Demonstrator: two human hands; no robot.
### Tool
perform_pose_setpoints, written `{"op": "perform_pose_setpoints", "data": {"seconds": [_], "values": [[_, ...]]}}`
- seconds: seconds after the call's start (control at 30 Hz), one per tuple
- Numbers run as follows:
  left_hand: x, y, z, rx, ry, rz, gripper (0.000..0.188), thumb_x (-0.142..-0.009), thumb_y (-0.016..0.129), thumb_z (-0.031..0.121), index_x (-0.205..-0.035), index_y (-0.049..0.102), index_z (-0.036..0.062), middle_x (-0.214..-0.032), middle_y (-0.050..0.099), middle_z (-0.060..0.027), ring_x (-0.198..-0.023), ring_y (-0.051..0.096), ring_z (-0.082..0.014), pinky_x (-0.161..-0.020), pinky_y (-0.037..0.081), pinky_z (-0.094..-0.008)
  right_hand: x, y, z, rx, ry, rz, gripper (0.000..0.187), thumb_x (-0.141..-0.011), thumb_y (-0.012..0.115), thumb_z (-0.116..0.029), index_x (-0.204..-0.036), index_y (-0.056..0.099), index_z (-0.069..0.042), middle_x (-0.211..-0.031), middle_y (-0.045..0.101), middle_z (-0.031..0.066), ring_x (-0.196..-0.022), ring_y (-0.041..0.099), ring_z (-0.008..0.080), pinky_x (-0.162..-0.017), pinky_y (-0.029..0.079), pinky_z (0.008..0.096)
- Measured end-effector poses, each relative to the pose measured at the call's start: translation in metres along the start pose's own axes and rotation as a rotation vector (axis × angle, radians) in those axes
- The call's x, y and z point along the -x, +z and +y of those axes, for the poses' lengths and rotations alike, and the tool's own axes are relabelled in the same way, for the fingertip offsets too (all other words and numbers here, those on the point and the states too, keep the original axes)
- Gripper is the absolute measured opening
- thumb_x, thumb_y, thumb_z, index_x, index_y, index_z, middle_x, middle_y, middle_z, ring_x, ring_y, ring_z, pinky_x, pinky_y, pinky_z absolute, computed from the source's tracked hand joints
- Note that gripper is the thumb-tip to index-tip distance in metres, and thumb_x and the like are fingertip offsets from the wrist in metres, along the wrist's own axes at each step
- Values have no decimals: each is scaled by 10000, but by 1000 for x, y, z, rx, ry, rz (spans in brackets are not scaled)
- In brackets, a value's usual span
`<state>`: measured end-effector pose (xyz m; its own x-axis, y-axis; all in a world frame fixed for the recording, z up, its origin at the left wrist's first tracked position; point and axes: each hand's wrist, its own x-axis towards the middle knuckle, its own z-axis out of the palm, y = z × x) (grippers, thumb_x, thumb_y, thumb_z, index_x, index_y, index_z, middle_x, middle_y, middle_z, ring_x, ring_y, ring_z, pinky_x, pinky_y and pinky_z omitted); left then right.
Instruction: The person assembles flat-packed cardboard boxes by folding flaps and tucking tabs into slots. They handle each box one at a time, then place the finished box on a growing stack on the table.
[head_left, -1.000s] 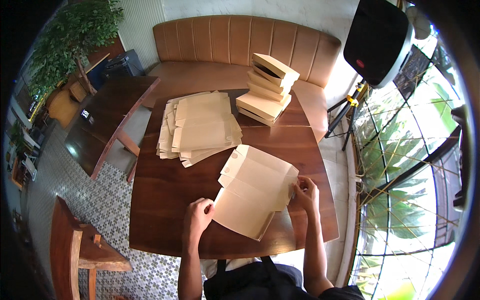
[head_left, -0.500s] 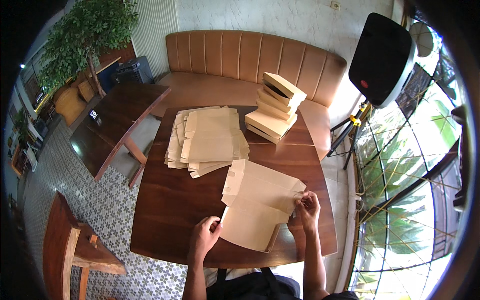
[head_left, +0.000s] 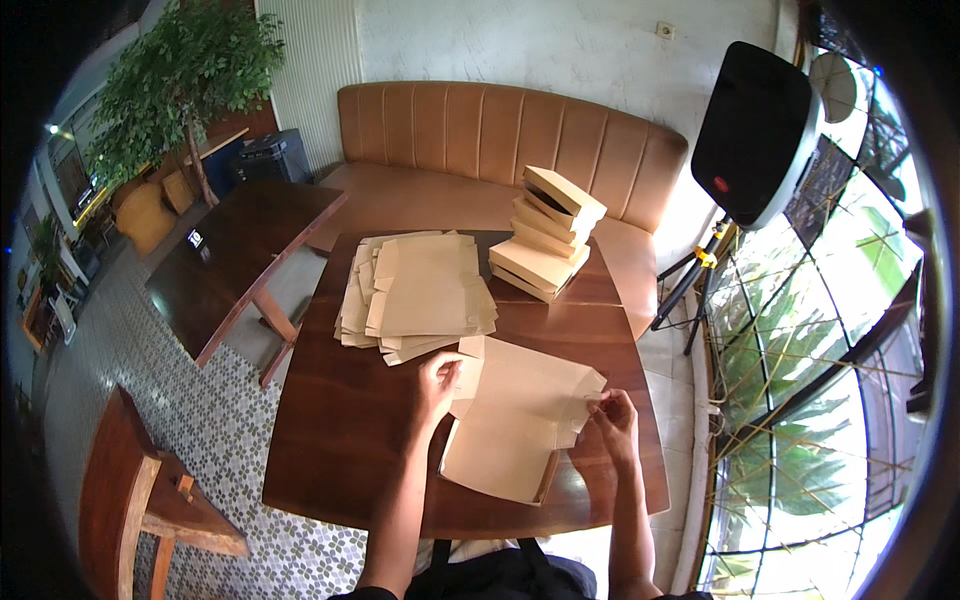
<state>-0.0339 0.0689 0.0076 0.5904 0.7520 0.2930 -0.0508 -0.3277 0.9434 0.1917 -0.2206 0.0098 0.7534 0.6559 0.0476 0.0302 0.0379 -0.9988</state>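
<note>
A partly folded brown cardboard box (head_left: 515,415) lies on the dark wooden table (head_left: 335,440) right in front of me, its side flaps and near edge turned up. At its left flap, my left hand (head_left: 437,388) has its fingers closed on the cardboard. My right hand (head_left: 615,418) pinches the flap on the right side between thumb and fingers. Beyond the box, toward the left, is a pile of flat cardboard blanks (head_left: 425,285). Several folded boxes (head_left: 543,262) stand in an uneven stack at the far right of the table.
A curved brown bench (head_left: 430,190) runs behind the table. To the right, a black speaker (head_left: 750,135) on a tripod stands by a window with a metal grille. Another dark table (head_left: 240,255) is at the left, with a wooden chair (head_left: 125,490) nearer me.
My left hand has moved away from me, from the box's near left edge up to its left flap. My right hand stays on the right flap. The view has tilted slightly.
</note>
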Motion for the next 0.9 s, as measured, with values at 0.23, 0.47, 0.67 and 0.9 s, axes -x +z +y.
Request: {"op": "perform_pose_setpoints", "data": {"seconds": [0.23, 0.47, 0.67, 0.9], "values": [[21, 8, 6, 46, 122, 93, 181, -1011, 714, 78, -1141, 733, -48, -1074, 718, -96, -957, 703, -146, -850, 591, -296, -17, 55, -100, 709, -672, 85, 441, -834, 808, -28, -1251, 664, -31, -1309, 648, 177, -1233, 605, 395, -1067, 489, 474], [33, 11, 25, 157, 48, 174, 166, -930, 801, 17, -1058, 736, -68, -990, 697, -73, -849, 685, -114, -744, 562, -253, -64, 149, -118, 819, -794, -441, 315, -899, 791, -176, -1196, 731, -93, -1160, 733, 157, -1127, 662, 365, -967, 522, 450], [44, -5, 33, 281, -129, 103, 129, -985, 760, 94, -1028, 746, -26, -934, 718, 1, -858, 633, -62, -772, 513, -239, -47, 146, -111, 644, -800, -523, 152, -925, 765, -152, -1072, 768, -113, -969, 743, 97, -939, 689, 325, -851, 528, 435], [44, -5, 65, 408, -363, 37, 256, -1027, 725, 231, -1108, 767, -9, -932, 713, 20, -852, 604, -56, -778, 480, -237, -41, 137, -107, 548, -939, -639, 219, -884, 759, -21, -1073, 792, -126, -966, 736, 67, -907, 673, 304, -853, 561, 424]]}}
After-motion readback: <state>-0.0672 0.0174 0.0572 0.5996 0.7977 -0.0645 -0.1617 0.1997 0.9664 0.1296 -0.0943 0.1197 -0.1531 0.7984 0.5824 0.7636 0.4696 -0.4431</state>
